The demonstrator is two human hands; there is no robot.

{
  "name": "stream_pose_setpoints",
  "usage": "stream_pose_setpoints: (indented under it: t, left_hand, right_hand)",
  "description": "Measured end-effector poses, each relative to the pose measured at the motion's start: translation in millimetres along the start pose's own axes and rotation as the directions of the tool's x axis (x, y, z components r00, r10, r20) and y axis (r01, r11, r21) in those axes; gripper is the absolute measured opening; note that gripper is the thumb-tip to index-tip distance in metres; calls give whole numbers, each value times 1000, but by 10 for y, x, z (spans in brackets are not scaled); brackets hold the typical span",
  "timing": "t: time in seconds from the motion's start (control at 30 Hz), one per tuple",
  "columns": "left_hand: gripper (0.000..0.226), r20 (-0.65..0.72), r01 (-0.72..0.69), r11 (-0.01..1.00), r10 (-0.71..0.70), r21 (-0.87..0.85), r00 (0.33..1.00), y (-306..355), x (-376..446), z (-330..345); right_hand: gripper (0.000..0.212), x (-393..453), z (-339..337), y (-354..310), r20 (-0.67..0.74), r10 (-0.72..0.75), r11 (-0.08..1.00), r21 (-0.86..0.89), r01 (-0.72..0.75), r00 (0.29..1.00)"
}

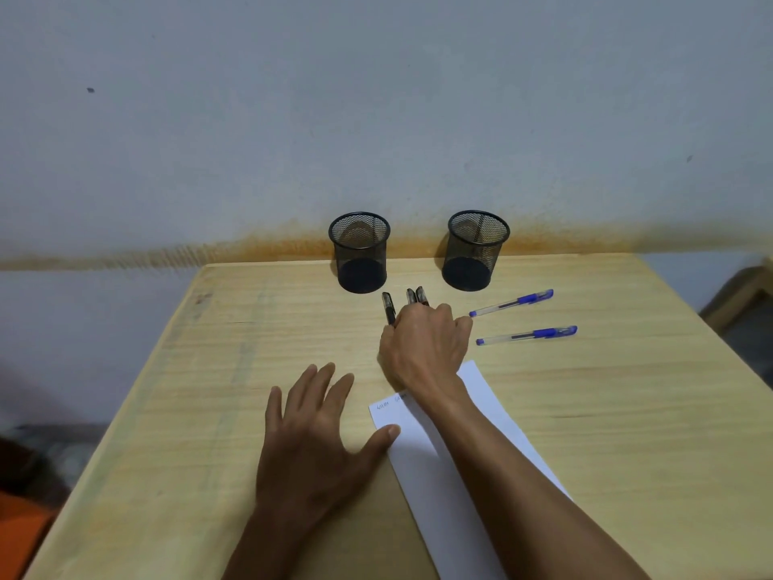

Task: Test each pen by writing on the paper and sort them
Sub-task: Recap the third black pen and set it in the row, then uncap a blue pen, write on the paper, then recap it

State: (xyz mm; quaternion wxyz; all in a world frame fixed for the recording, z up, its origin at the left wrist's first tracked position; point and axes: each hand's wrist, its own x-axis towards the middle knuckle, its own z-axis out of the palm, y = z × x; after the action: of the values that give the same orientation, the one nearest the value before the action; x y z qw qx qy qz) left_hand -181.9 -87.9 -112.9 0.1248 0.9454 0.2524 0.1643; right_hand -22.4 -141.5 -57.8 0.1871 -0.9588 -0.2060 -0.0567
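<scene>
Three black pens lie in front of the mesh cups: one black pen (388, 308) on the left and two black pens (417, 295) side by side. My right hand (422, 345) reaches over the white paper (426, 466), its fingers curled shut on the near ends of the pair; only their capped ends show past my knuckles. Two blue pens, a far blue pen (512, 303) and a near blue pen (528, 335), lie to the right of that hand. My left hand (318, 429) rests flat with fingers spread, its thumb on the paper's left edge. Small scribbles mark the paper's top.
Two black mesh pen cups, the left cup (359, 253) and the right cup (477, 251), stand at the back of the wooden table (209, 391) against the wall; nothing shows inside them. The table's edges drop off left and right.
</scene>
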Motion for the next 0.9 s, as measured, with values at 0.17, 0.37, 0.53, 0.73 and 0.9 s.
stream_pose_setpoints:
  t: [0.17,0.37,0.53,0.73,0.9]
  left_hand:
    - [83,-11,-4,1000,4,12,1000,-7,1,15]
    - [84,-54,-16,1000,17,13,998,-19,-14,32]
    - [91,23,27,1000,-28,13,999,-8,-11,-17]
    - [97,81,58,998,-57,-9,995,47,-14,-112]
    - [98,101,60,997,-54,-55,993,38,-12,-154]
  right_hand:
    - [28,60,-204,238,-32,22,999,37,-21,999]
    - [28,265,-624,1147,98,83,986,-153,-68,992]
    - [22,273,-704,1535,175,8,984,-175,23,985]
    - [15,247,-626,1671,88,-78,987,-133,89,993]
    - [6,9,-671,1599,-20,-134,939,318,133,991]
